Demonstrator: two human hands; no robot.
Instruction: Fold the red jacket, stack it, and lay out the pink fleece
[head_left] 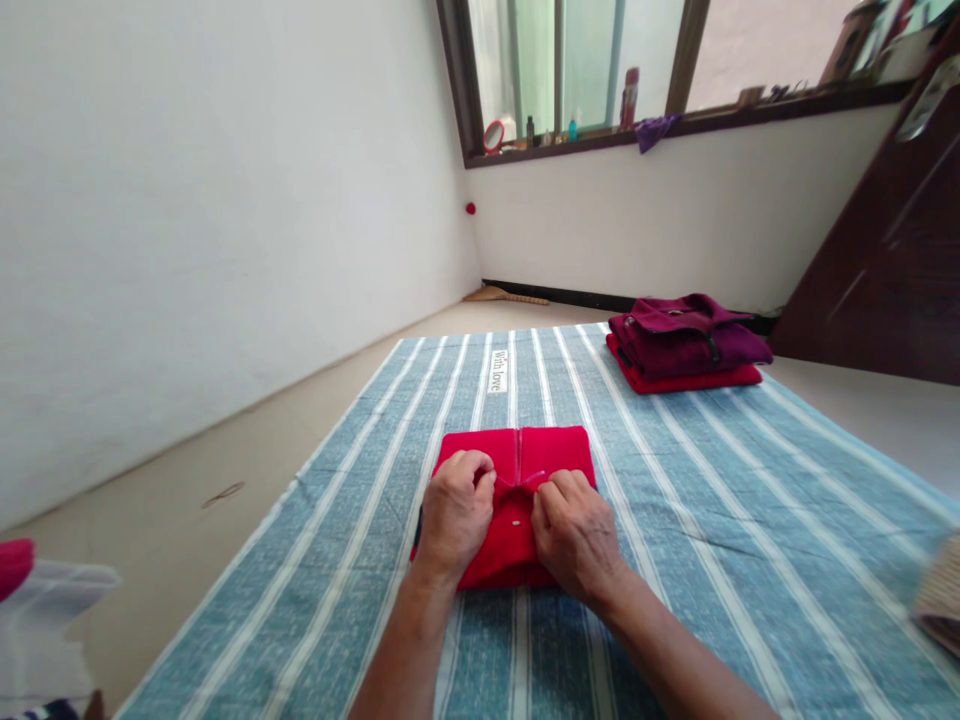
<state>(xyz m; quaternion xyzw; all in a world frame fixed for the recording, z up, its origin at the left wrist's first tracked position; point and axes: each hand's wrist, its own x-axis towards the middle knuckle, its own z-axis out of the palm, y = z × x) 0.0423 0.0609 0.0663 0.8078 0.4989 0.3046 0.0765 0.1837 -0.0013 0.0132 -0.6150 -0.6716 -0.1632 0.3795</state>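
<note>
At the far left edge sits a small pile of clothes [45, 600] on the bare floor. Next comes the blue striped mat [750, 520]. In the middle of it lies the folded red shirt [555, 450].

The left hand [454, 515] rests on the shirt, fingers curled together and pinching the cloth beside the middle seam. The right hand [574, 530] does the same on the other side, fingers bunched tight on the cloth near a little white button [515, 521].

To do this well, I think both hands should pull the two front edges even, keep the seam straight, and press the cloth flat.

Far to the right, near the wall, waits a stack of folded clothes [686, 345].
</note>
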